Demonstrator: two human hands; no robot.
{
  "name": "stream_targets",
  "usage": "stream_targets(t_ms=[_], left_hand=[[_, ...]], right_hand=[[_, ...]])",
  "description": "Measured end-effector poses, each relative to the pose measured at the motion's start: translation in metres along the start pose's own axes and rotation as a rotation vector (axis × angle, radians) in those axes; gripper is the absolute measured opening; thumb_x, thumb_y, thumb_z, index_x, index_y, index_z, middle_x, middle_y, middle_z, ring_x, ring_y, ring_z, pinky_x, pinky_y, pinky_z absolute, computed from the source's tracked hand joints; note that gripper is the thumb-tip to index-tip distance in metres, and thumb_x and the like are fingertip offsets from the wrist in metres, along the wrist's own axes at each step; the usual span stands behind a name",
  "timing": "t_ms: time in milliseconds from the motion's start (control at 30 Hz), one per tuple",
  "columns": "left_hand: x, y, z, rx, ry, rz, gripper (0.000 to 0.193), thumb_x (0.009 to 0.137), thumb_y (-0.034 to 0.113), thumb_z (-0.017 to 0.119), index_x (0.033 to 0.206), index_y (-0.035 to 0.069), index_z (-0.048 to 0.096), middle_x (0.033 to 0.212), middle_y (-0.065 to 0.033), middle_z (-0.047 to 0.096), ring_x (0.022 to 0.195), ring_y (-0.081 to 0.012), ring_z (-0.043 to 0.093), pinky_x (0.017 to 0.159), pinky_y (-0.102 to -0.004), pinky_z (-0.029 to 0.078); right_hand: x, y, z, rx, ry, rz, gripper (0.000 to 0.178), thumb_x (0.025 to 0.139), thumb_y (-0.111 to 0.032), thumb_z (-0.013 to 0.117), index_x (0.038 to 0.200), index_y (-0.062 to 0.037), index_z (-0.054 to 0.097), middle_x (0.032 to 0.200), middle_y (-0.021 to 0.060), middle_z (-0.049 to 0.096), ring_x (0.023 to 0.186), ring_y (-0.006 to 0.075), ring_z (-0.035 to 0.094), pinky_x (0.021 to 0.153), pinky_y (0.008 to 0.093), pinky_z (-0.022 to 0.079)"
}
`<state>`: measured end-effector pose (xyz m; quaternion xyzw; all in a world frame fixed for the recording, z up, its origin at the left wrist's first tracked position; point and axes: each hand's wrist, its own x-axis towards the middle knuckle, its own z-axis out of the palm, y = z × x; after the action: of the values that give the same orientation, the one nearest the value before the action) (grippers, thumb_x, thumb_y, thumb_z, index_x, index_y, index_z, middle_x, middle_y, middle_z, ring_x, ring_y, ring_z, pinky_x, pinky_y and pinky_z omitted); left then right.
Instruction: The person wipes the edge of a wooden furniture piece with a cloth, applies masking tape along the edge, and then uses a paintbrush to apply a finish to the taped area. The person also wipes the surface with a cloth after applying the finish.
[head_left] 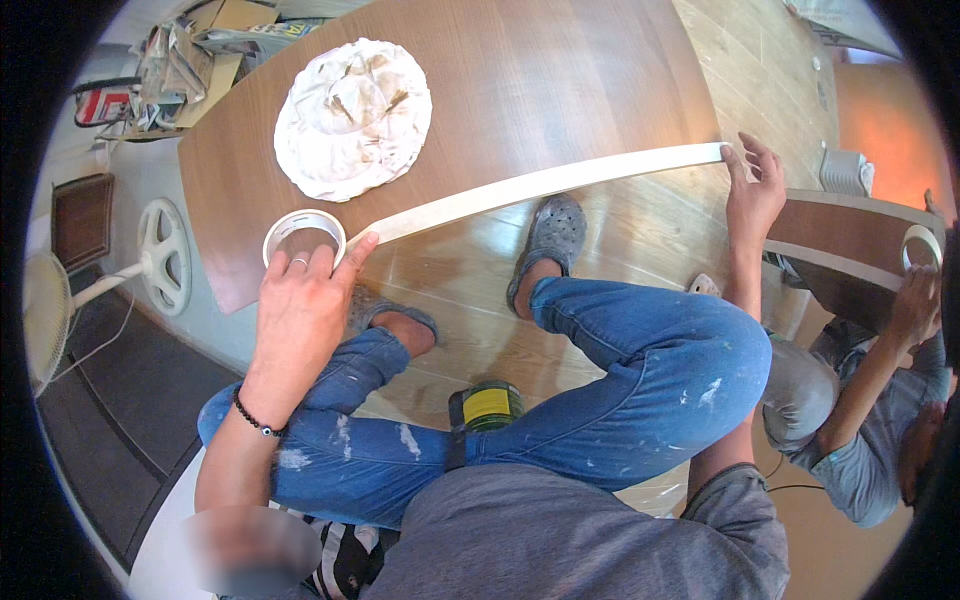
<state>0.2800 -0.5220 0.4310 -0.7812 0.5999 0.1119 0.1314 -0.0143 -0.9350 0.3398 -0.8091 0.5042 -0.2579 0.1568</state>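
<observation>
A brown wood-grained board (560,80) lies in front of my knees. My left hand (302,305) is closed round a roll of pale masking tape (274,236) at the board's near left part. From there a strip of whitish tape (540,182) runs along the near edge to the right corner. At that corner my right hand (755,195) pinches the strip's end between thumb and forefinger, the other fingers raised. A white, crumpled, round cloth-like thing (350,120) with brown stains rests on the board.
On the right, another person's hand (915,305) holds a tape roll by a second brown board (850,235). A white pedestal fan (165,258) stands at the left, below piled papers (180,75). A dark can (490,405) with a yellow label sits between my legs on the tiled floor.
</observation>
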Motion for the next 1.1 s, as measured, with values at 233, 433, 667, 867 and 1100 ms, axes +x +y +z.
stream_targets(t_ms=[233,433,667,867,1100], left_hand=[[0.000,0.000,0.004,-0.041,0.042,-0.006,0.055,0.094,0.014,0.067,0.148,0.022,0.059,0.082,-0.0084,0.054,0.076,-0.0270,0.059,0.080,-0.0441,0.048],[0.001,0.001,0.000,-0.054,0.050,-0.001,0.055,0.094,0.013,0.067,0.149,0.022,0.058,0.082,-0.0089,0.054,0.073,-0.0276,0.058,0.077,-0.0436,0.047],[0.002,0.001,-0.003,-0.043,0.066,0.003,0.055,0.094,0.012,0.066,0.147,0.022,0.059,0.082,-0.0083,0.054,0.074,-0.0275,0.059,0.076,-0.0428,0.047],[0.004,-0.001,-0.003,-0.026,0.027,0.001,0.053,0.095,0.014,0.064,0.147,0.023,0.059,0.084,-0.0082,0.057,0.075,-0.0268,0.062,0.078,-0.0431,0.048],[-0.001,0.001,0.000,-0.015,-0.029,-0.037,0.053,0.097,0.017,0.063,0.148,0.025,0.056,0.085,-0.0086,0.058,0.078,-0.0268,0.065,0.084,-0.0445,0.050]], right_hand=[[-0.037,-0.020,0.013,-0.020,-0.063,-0.478,0.030,0.086,0.002,0.073,0.111,-0.0132,0.078,0.117,0.0060,0.071,0.112,0.0260,0.064,0.096,0.0404,0.050],[-0.053,-0.035,0.023,0.016,-0.125,-0.677,0.037,0.084,-0.001,0.074,0.117,-0.0152,0.075,0.121,0.0028,0.071,0.117,0.0248,0.063,0.099,0.0403,0.046],[-0.068,-0.044,0.027,-0.021,-0.190,-0.853,0.048,0.080,-0.007,0.078,0.124,-0.0238,0.075,0.126,-0.0011,0.067,0.116,0.0247,0.060,0.099,0.0428,0.044],[-0.071,-0.051,0.031,0.001,-0.232,-0.912,0.054,0.079,-0.010,0.078,0.131,-0.0254,0.071,0.123,0.0003,0.065,0.114,0.0252,0.058,0.099,0.0437,0.044],[-0.077,-0.057,0.038,0.025,-0.266,-0.919,0.056,0.081,-0.010,0.078,0.133,-0.0265,0.070,0.126,0.0012,0.062,0.118,0.0265,0.056,0.099,0.0433,0.045]])
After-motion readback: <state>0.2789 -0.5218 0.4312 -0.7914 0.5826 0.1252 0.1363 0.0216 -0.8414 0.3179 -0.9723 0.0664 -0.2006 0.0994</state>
